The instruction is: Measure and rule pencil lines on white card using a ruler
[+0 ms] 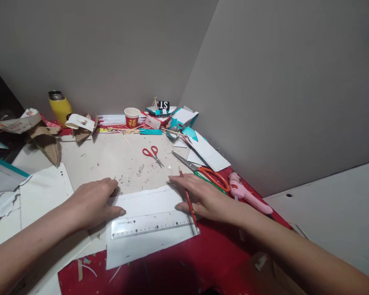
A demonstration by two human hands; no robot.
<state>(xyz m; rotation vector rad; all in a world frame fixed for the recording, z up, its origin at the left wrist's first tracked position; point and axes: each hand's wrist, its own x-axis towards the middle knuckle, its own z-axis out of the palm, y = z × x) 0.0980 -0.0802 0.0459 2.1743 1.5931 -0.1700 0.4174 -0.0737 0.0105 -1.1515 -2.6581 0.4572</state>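
Observation:
A white sheet of paper (pixel 150 205) lies at the near edge of the work surface, with a clear plastic ruler (pixel 153 224) flat across it. My left hand (pixel 96 200) rests at the sheet's left edge, fingers and thumb apart, the thumb over the paper. At the right edge is my right hand (pixel 203 196), its thumb reaching over the sheet above the ruler. A red pencil (pixel 189 200) slants across its fingers and is held there; exactly how the fingers grip it is partly hidden. The pencil's lower end reaches the ruler's right end.
Small red-handled scissors (pixel 153 155) lie beyond the sheet. Large orange-and-green-handled scissors (pixel 203 169) and a pink glue gun (pixel 249 194) are at right. Behind stand a paper cup (pixel 132 118), a yellow bottle (pixel 60 110) and a model boat (pixel 160 108). Cardboard pieces (pixel 46 143) are left.

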